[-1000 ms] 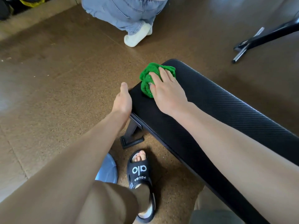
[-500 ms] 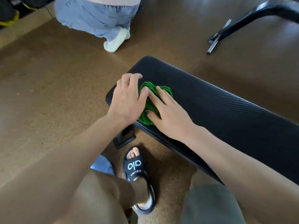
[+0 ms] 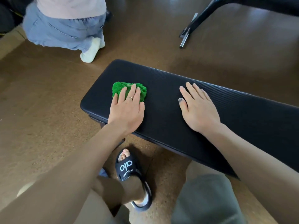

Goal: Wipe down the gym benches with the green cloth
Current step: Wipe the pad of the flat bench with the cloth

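Note:
A black ribbed gym bench (image 3: 161,97) runs from the centre to the right edge. On its left end lies the bunched green cloth (image 3: 117,89). My left hand (image 3: 127,109) presses flat on the cloth with straight fingers, covering its near half. My right hand (image 3: 197,107) rests flat on the bench pad further right, fingers spread, holding nothing.
Another person (image 3: 64,26) in blue jeans and white socks kneels on the brown floor at the upper left. A black metal equipment leg (image 3: 192,28) stands at the upper right. My foot in a black slide sandal (image 3: 129,168) sits under the bench's near edge.
The cloth passed from my right hand to my left. My right hand moved right along the bench and now lies flat; my left hand came off the bench end onto the cloth.

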